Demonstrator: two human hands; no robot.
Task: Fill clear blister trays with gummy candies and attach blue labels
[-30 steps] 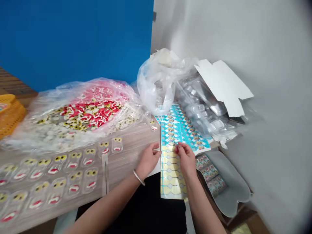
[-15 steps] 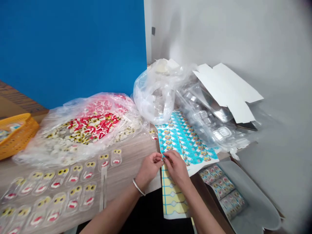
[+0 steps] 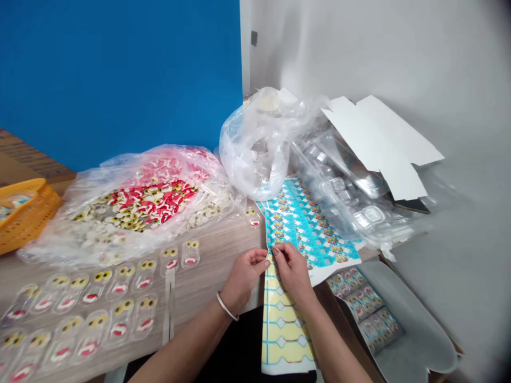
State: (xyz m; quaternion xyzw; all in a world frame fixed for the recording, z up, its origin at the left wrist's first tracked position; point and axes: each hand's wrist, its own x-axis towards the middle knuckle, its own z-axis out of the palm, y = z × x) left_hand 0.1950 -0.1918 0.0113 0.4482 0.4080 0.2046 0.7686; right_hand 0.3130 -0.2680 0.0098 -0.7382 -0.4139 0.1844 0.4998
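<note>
My left hand (image 3: 246,274) is closed in a pinch at the left edge of a sticker sheet (image 3: 285,226), thumb and forefinger meeting there. Right beside it, my right hand (image 3: 294,268) pinches the same sheet, its fingertips almost touching the left ones. Beyond my hands the sheet carries turquoise labels with small cartoon prints. Nearer to me, a yellow backing part (image 3: 284,330) with blue outlines hangs past the table edge. Any loose label between the fingertips is too small to make out.
Clear blister shells (image 3: 120,279) with yellow eyes and red mouths lie in rows at left. Behind them spreads a plastic bag (image 3: 155,202) of such pieces. An orange basket (image 3: 32,213) stands far left. White card (image 3: 383,143) tops clear packaging; an open box (image 3: 423,319) holds filled packs.
The yellow backing part now hangs a little lower and further left. Both hands stay pinched at the sheet, with small finger shifts. The view has turned slightly.
</note>
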